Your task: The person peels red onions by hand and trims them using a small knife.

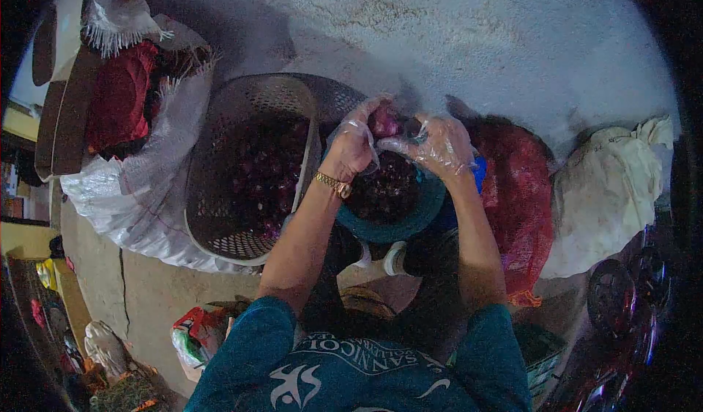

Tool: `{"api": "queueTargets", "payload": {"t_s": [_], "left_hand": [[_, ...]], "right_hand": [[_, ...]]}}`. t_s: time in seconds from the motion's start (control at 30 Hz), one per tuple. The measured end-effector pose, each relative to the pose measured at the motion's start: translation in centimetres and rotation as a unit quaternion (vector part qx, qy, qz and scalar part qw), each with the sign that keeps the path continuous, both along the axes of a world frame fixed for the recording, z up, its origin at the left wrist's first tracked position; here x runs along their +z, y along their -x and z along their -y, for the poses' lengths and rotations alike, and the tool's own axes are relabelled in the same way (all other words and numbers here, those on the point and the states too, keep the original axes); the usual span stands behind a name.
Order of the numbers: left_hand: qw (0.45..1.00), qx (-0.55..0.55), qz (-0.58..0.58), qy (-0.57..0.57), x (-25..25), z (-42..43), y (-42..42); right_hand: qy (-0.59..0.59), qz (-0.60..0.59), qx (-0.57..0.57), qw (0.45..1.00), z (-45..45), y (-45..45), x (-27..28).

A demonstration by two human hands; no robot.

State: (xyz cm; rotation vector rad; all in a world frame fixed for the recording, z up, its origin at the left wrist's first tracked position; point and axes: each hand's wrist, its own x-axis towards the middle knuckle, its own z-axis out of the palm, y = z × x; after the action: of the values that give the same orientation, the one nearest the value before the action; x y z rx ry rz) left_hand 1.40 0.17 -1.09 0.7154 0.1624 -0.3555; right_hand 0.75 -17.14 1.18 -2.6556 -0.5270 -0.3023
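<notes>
Both of my hands wear clear plastic gloves. My left hand (pixel 354 145), with a gold watch at the wrist, is closed around a red onion (pixel 384 121) held above a teal basin (pixel 392 230). Close by on the right, my right hand (pixel 441 144) has its fingers curled, with the thumb pointing at the onion. Whatever those fingers may grip is too dark to make out. Small dark purple pieces, probably onions, lie in the basin (pixel 359 229) below. A grey plastic basket (pixel 249 249) full of dark purple onions stands to the left.
A white woven sack (pixel 150 218) and a cardboard box (pixel 73 119) stand at far left. On the right are a red mesh sack (pixel 516 192) and a pale sack (pixel 611 192). A rough wall (pixel 469 31) rises behind. Plastic bags (pixel 194 339) lie on the floor lower left.
</notes>
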Motion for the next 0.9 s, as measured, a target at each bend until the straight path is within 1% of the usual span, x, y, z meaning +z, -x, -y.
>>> {"api": "queueTargets", "payload": {"t_s": [0.03,0.07,0.1,0.13,0.2,0.27,0.3,0.37,0.4,0.43,0.5,0.53,0.57,0.6,0.63,0.7,0.73,0.8,0.83,0.9], "left_hand": [[1.000,0.006,-0.021,-0.003,0.5,0.1,0.2],[0.999,0.012,-0.042,-0.006,0.9,0.2,0.3],[0.999,0.011,-0.042,-0.006,0.8,0.2,0.3],[0.999,0.014,-0.026,-0.012,0.6,0.1,0.2],[1.000,0.016,-0.011,-0.019,0.7,0.2,0.2],[0.999,0.041,-0.035,-0.003,1.0,0.5,0.2],[0.999,0.041,-0.035,-0.003,0.0,0.2,0.0],[0.999,-0.003,0.020,0.042,-2.6,-0.8,-0.9],[0.999,-0.003,0.020,0.042,-2.1,-0.7,-0.7],[0.999,-0.003,0.007,0.032,-1.1,-0.6,-0.3],[1.000,-0.002,-0.006,0.022,0.2,-0.5,0.0],[1.000,0.014,-0.008,-0.003,0.5,-0.6,0.0],[0.999,0.029,-0.009,-0.028,0.6,-0.6,0.1],[0.999,0.029,-0.009,-0.028,0.4,-0.8,-0.1],[0.998,0.043,-0.013,-0.036,0.2,-1.0,-0.4],[0.997,0.057,-0.017,-0.046,-0.1,-1.3,-0.6],[0.997,0.060,-0.012,-0.042,-0.1,-1.4,-0.6],[0.997,0.062,-0.007,-0.038,-0.3,-1.5,-0.6],[0.997,0.058,0.005,-0.048,-0.4,-1.6,-0.6],[0.997,0.053,0.017,-0.058,-0.5,-1.6,-0.7]], "right_hand": [[0.000,0.000,0.000,1.000,0.0,0.0,-0.5],[-0.007,0.058,0.011,0.998,0.1,0.1,-1.3],[-0.013,0.117,0.021,0.993,0.0,0.2,-1.5],[-0.013,0.117,0.021,0.993,0.0,0.1,-1.6],[-0.014,0.100,0.023,0.995,-0.2,-0.1,-1.4],[-0.019,0.091,0.027,0.995,-0.3,0.3,-0.7],[-0.023,0.083,0.031,0.996,-0.4,0.4,-0.5],[-0.013,0.078,0.035,0.996,-0.2,0.3,-0.8],[-0.002,0.073,0.039,0.997,-0.2,0.2,-0.9],[-0.002,0.073,0.039,0.997,-0.2,0.2,-0.6],[0.027,-0.003,0.057,0.998,-0.3,0.2,0.1],[0.027,-0.003,0.058,0.998,-0.3,0.1,-0.3],[0.017,0.015,0.087,0.996,-0.2,0.0,-1.0],[0.008,0.033,0.117,0.993,-0.5,0.2,-0.5],[0.008,0.033,0.117,0.993,-0.6,0.4,0.3],[0.058,-0.054,0.115,0.990,-0.7,1.2,2.1],[0.058,-0.054,0.116,0.990,-0.6,1.2,2.2],[0.086,-0.079,0.152,0.981,-0.1,1.0,2.3],[0.087,-0.079,0.152,0.981,0.0,0.8,2.0],[0.108,-0.122,0.143,0.976,0.2,0.4,1.0]]}}
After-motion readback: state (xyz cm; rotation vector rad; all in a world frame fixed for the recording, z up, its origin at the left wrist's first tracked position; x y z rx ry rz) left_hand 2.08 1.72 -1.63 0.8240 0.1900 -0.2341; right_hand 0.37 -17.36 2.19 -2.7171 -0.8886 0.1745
